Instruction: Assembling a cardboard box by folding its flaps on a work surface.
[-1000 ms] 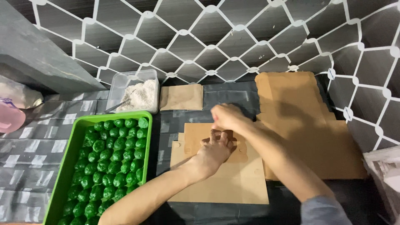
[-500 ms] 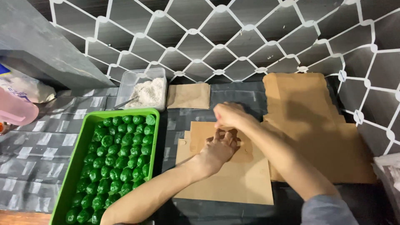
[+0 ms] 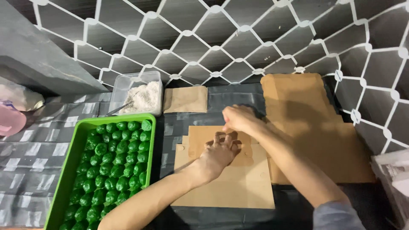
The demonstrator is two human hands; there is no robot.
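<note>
Both my hands rest on a flat brown cardboard box blank lying on the dark tiled surface in front of me. My left hand presses on its upper flap with fingers spread. My right hand meets it from the right, fingers curled at the flap's top edge; whether it pinches the cardboard is hidden. To the left sits a green tray filled with several green wrapped balls.
A clear tub of white flakes stands behind the tray, with a small brown paper piece beside it. More flat cardboard lies at the right. A pink container sits at the far left. White lattice lines the back.
The view has shifted slightly, so the scene sits lower in frame. Both hands stay together on the cardboard flap with only small finger movement.
</note>
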